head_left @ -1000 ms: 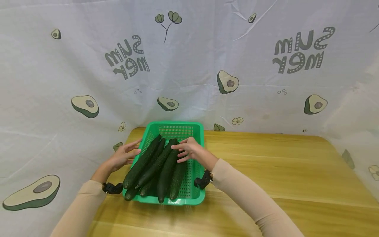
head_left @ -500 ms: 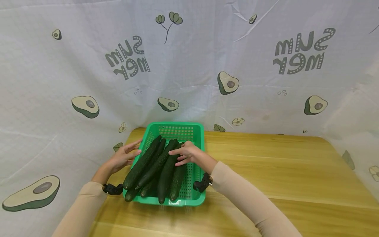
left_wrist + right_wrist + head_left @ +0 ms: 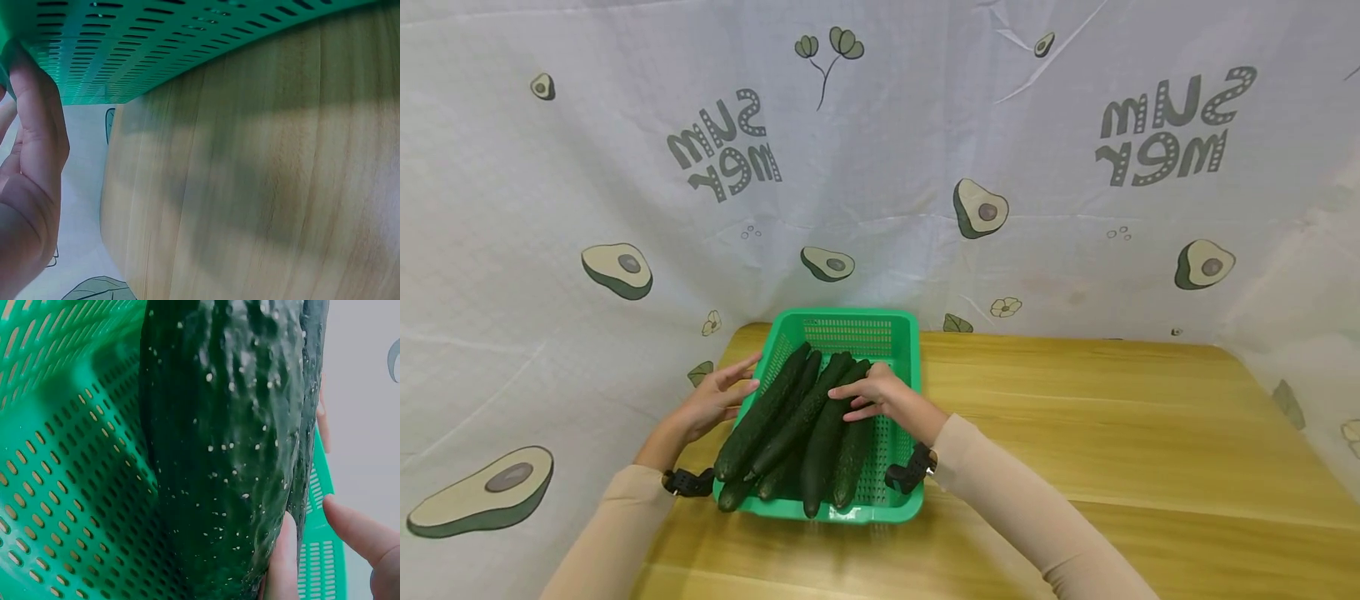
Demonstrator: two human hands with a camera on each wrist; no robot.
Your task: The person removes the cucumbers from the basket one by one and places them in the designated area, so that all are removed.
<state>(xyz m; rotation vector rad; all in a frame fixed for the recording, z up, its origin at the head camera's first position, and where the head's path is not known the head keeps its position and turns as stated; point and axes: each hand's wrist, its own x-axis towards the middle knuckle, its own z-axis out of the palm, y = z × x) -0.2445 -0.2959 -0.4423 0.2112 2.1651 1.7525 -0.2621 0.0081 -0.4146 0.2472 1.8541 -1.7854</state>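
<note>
Several dark green cucumbers (image 3: 782,400) lie lengthwise in a green plastic basket (image 3: 911,375), their near ends on its front rim. My right hand (image 3: 891,393) reaches into the basket over the far end of the rightmost cucumber (image 3: 852,462). One digit presses that cucumber's side; another stretches leftward across the pile. In the right wrist view the same bumpy cucumber (image 3: 219,444) fills the middle, and the rest of the grip is hidden. At the basket's left wall, my left hand (image 3: 706,402) rests its extended fingers against the rim. The left wrist view shows it beside the slotted wall.
The basket stands at the left end of a wooden table (image 3: 1075,417). Behind and to the left hangs a white curtain (image 3: 895,167) printed with avocados and lettering. Each wrist carries a black camera band, and the right one (image 3: 910,471) is over the basket's right side.
My right hand has lowered slightly onto the cucumbers, and its fingers have drawn closer to the rightmost one. The left hand stays at the rim. Basket and cucumbers have not visibly moved.
</note>
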